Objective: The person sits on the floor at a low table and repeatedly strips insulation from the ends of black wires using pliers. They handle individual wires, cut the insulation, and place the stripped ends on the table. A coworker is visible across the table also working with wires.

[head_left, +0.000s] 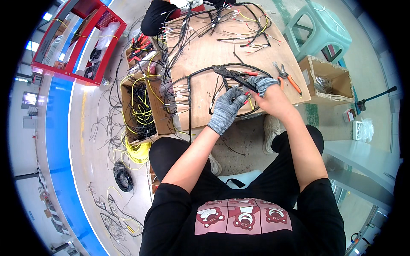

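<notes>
My left hand [226,110], in a grey knit glove, pinches a thin wire close to a small red end piece [246,98]. My right hand [267,91], its glove covering the fingers, grips dark crimping pliers [232,76] whose head points to the far left over the board. One red handle part of the pliers shows beside the fingers. Both hands meet above the near edge of a wooden board [205,47]. A black-taped wire harness [189,98] lies around them, with several labelled wire ends at its left side. My fingers partly hide the wire.
Orange-handled pliers [291,81] lie on the board's right. A carton [160,109] of black and yellow wires stands left, a second carton [341,87] right, below a pale green stool [320,27]. Coiled wires [123,177] lie on the floor. Another person's knee [156,19] is at the far edge.
</notes>
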`<state>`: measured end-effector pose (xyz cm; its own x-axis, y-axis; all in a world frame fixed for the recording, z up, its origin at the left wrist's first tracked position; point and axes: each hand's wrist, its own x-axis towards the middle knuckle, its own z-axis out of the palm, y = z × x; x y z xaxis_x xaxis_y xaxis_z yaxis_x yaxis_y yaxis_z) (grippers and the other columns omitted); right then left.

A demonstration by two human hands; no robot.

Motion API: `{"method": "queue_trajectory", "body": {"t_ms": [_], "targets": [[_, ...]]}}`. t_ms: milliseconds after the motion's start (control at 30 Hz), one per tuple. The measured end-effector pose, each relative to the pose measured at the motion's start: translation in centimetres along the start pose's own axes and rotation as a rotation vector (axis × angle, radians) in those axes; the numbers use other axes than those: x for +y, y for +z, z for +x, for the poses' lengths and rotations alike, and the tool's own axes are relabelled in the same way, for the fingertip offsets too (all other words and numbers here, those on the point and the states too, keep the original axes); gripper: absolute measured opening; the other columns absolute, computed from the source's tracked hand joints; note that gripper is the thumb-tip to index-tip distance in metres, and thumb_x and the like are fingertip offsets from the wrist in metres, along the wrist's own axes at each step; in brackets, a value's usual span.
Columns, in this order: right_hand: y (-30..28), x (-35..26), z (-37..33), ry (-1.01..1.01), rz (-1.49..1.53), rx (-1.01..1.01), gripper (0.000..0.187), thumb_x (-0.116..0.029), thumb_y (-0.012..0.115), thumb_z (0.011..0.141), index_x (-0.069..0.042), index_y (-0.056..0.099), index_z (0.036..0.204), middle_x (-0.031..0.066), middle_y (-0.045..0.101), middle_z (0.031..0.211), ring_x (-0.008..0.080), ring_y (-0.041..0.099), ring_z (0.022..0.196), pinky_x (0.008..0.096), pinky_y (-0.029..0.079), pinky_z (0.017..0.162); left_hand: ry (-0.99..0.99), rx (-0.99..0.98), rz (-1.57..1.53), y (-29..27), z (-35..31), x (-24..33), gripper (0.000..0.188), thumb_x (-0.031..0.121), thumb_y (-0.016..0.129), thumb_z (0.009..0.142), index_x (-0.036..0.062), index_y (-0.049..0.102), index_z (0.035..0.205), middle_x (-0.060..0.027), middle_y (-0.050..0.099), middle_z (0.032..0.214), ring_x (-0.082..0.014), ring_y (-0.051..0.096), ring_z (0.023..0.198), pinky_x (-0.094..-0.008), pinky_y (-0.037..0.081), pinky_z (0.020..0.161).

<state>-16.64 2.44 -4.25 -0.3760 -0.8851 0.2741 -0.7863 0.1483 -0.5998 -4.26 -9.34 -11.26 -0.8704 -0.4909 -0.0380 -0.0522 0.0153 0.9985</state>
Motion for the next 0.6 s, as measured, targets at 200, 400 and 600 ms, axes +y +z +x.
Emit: {"method": "queue_trajectory", "body": {"t_ms": [200, 400, 600], "targets": [[0.3, -0.1, -0.2, 0.044, -0.012, 0.007, 0.016, -0.008, 0.063, 0.077, -0.002, 0.06, 0.091, 0.0166, 0.059, 0.084, 0.0349, 0.056, 0.081, 0.0384, 0.046, 0.073, -0.024, 0.036, -0.021, 0.4, -0.2, 0.0, 0.024, 0.015, 0.062, 0.087, -0.0021, 0.06, 0.104, -0.0061, 0.065, 0.089, -0.0092, 0.057, 0.078, -0.0236, 0.047, 0.075], [-1.1, -2.0, -1.0, -0.047, -0.12, 0.215, 0.019, -0.008, 0.065, 0.078, -0.001, 0.062, 0.096, 0.0143, 0.062, 0.086, 0.029, 0.059, 0.078, 0.0353, 0.046, 0.073, -0.012, 0.001, -0.108, 0.4, -0.2, 0.7, 0.018, 0.015, 0.06, 0.088, -0.0006, 0.06, 0.098, -0.0036, 0.063, 0.082, -0.0068, 0.054, 0.072, -0.022, 0.046, 0.069], [-7.6, -8.2, -8.1, 0.374, 0.07, 0.492, 0.028, -0.006, 0.07, 0.075, -0.001, 0.059, 0.101, 0.001, 0.043, 0.066, 0.0119, 0.038, 0.057, 0.0258, 0.04, 0.055, -0.015, 0.071, -0.185, -0.6, -0.7, 0.0, 0.015, 0.015, 0.061, 0.088, 0.0009, 0.06, 0.092, -0.0013, 0.061, 0.078, -0.0063, 0.053, 0.068, -0.0213, 0.045, 0.064]]}}
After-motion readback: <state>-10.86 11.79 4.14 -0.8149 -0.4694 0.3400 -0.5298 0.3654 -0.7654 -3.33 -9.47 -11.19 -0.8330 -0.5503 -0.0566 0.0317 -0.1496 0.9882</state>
